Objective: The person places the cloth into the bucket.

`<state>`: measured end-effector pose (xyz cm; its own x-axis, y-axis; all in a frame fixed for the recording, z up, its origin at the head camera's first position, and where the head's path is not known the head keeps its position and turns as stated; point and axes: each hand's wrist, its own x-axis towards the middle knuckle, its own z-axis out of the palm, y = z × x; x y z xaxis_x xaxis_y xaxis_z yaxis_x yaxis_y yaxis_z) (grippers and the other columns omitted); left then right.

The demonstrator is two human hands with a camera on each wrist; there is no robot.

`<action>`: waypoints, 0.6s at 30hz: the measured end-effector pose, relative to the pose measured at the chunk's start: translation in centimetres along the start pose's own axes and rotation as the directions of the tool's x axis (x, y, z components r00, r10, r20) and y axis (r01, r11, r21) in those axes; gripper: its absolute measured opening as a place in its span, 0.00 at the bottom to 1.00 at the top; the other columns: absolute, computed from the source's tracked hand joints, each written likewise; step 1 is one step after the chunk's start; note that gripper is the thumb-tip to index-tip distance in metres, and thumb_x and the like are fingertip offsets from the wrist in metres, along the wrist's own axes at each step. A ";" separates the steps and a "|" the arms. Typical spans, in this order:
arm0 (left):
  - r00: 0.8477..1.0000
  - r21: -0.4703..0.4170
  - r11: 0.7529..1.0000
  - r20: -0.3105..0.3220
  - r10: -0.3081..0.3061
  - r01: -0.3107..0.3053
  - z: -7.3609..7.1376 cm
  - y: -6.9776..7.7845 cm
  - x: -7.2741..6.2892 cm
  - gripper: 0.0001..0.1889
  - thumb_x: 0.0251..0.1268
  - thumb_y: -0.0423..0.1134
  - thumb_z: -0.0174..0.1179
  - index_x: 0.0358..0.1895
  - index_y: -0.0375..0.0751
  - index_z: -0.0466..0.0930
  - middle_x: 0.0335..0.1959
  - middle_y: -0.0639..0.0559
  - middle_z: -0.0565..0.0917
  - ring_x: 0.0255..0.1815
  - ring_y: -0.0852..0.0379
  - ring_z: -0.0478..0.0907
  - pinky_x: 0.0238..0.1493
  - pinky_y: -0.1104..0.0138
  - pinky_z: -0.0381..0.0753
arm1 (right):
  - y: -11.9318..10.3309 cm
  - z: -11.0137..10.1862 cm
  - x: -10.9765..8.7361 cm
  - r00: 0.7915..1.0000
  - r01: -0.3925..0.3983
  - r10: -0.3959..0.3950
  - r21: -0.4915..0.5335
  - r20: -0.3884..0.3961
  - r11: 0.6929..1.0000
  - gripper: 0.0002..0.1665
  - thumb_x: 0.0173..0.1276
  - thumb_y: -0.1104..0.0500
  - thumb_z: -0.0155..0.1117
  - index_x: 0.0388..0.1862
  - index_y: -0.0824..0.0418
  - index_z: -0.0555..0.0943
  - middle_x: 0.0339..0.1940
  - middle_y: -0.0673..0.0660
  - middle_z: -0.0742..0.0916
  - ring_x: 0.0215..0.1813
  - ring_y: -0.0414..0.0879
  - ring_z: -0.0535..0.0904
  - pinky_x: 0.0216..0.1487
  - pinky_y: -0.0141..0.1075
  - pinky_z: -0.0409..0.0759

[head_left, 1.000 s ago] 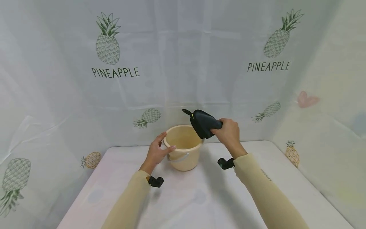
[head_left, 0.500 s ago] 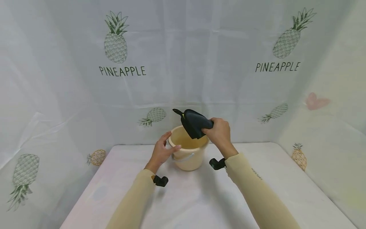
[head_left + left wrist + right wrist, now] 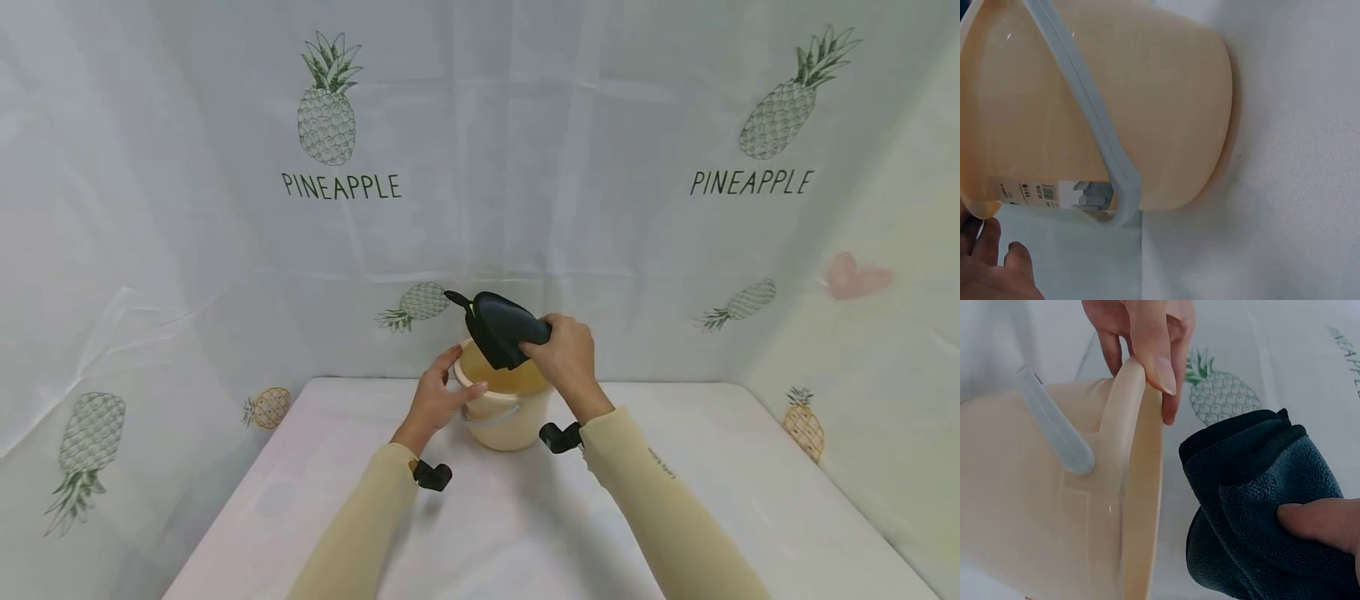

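Observation:
A cream plastic bucket [image 3: 510, 425] stands upright on the white table. My left hand [image 3: 437, 398] grips its rim at the left, thumb over the near edge. In the right wrist view, the fingers of that left hand [image 3: 1147, 337] curl at the rim. My right hand [image 3: 567, 354] pinches a folded, dark blue-grey plush cloth [image 3: 501, 327] with black edging and holds it tilted above the bucket's mouth. The right wrist view shows the thumb pressed on the folded cloth [image 3: 1266, 506], apart from the rim. Part of the bucket's inside is hidden behind the cloth.
A pale grey handle [image 3: 1091, 106] hangs down the bucket's near side. A printed label [image 3: 1047, 194] is on its wall. Pineapple-printed sheeting [image 3: 517, 167] rises behind the table [image 3: 495, 533] and along both sides. Dark cameras [image 3: 432, 476] sit on both wrists.
My right hand has carried the cloth leftward from the bucket's right edge to over its mouth. The left hand keeps its hold on the rim. The head view has turned slightly left.

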<state>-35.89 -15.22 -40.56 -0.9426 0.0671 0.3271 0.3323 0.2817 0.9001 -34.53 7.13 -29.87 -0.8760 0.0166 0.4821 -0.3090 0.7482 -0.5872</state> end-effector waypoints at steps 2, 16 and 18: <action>1.000 0.003 1.000 -0.001 -0.002 0.002 0.0 0.0 0.0 0.47 0.63 0.43 0.76 0.82 0.35 0.61 0.83 0.43 0.62 0.85 0.44 0.54 0.84 0.48 0.55 | -0.1 0.1 0.0 1.000 0.000 0.000 0.007 0.002 1.000 0.24 0.61 0.55 0.81 0.53 0.66 0.88 0.45 0.66 0.91 0.47 0.63 0.86 0.50 0.54 0.86; 1.000 0.046 0.999 0.022 0.009 -0.010 -0.1 -0.4 -0.1 0.48 0.64 0.49 0.76 0.82 0.38 0.61 0.84 0.44 0.60 0.85 0.44 0.53 0.84 0.48 0.57 | 0.3 1.2 -0.4 0.999 0.007 -0.009 0.036 0.034 0.999 0.36 0.63 0.51 0.81 0.64 0.70 0.82 0.59 0.69 0.87 0.59 0.66 0.83 0.61 0.56 0.84; 1.000 0.053 0.999 0.020 0.011 -0.012 -0.3 -0.5 0.0 0.48 0.64 0.50 0.76 0.82 0.38 0.61 0.84 0.44 0.59 0.85 0.44 0.52 0.83 0.49 0.58 | 0.3 1.2 -0.4 0.999 0.005 -0.007 0.062 0.038 0.998 0.37 0.64 0.51 0.80 0.66 0.71 0.81 0.61 0.69 0.86 0.62 0.67 0.82 0.63 0.57 0.83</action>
<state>-36.06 -15.64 -40.92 -0.9393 0.0891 0.3313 0.3416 0.3310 0.8796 -34.71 6.55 -31.00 -0.8871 -0.0139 0.4613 -0.3356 0.7055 -0.6242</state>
